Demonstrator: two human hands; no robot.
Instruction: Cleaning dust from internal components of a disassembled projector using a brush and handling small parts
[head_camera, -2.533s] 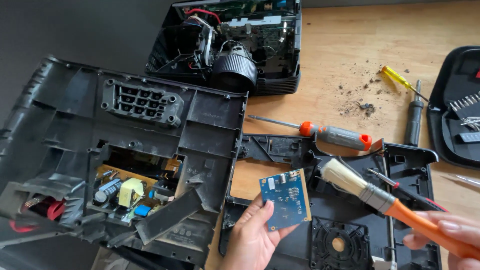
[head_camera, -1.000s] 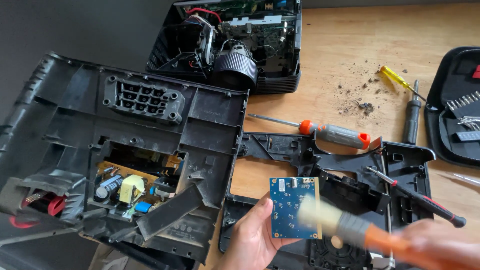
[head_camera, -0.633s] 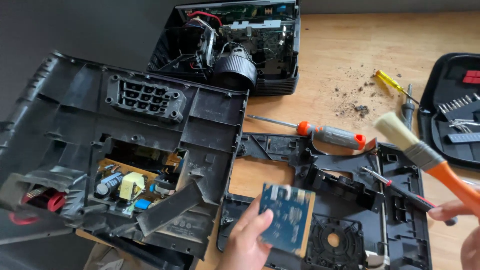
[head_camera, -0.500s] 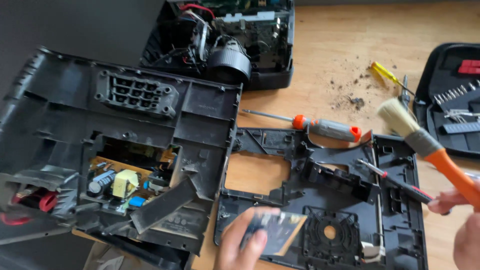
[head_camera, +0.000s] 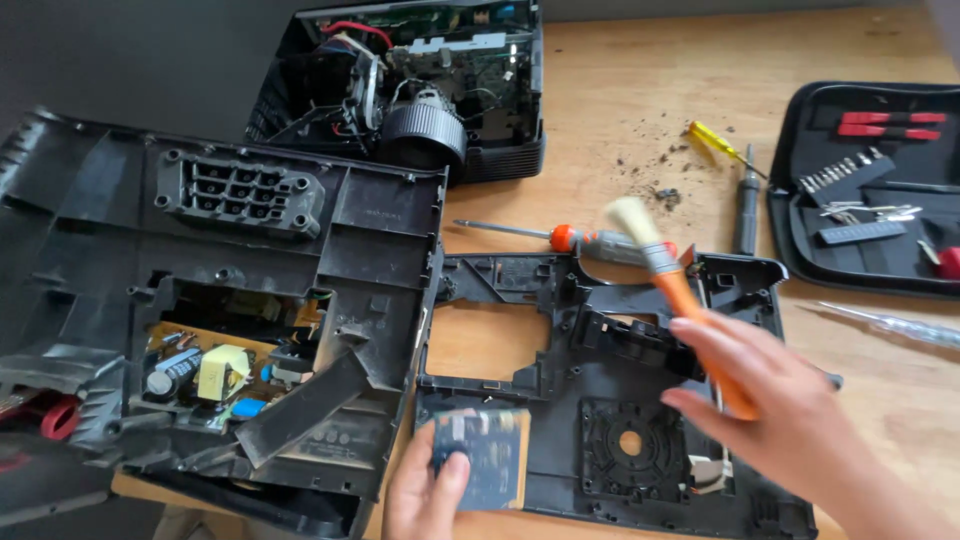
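At six o'clock on the bench, the left hand (head_camera: 425, 495) pinches a small blue circuit board (head_camera: 485, 458) flat over the black frame (head_camera: 600, 400); the right hand (head_camera: 770, 410), nearer at three o'clock, grips an orange-handled brush (head_camera: 665, 275), bristles aimed eleven o'clock, away from the board

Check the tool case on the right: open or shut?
Open. The black tool case lies flat with its driver bits and red tools exposed.
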